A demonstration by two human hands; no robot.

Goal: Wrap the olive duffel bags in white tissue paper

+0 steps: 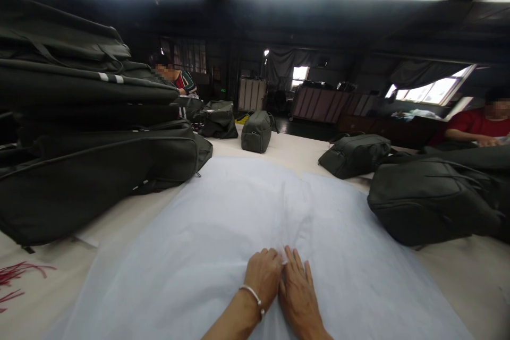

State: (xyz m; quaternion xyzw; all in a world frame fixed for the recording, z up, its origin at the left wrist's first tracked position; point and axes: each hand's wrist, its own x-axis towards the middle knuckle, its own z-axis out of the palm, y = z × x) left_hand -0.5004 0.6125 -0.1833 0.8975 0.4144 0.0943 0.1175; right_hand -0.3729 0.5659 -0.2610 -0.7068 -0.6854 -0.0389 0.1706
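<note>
Hands side by side on pale tissue sheet [223,223], left hand [263,276] fingers curled pinching a fold, right hand [298,289] fingers flat and spread, dark bags [91,170] stacked left.

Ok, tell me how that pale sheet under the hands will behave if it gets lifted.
The pale sheet looks thin and creased, so it would probably droop rather than hold flat. It seems light for its spread and may tear easily. The left hand pinches a fold while the right hand lies flat, suggesting it gathers readily.

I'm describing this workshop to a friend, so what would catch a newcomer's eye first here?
Two hands, the left hand and right hand, press side by side on a pale sheet spread over the table. A tall stack of dark bags looms at left; more bags lie at right.
</note>
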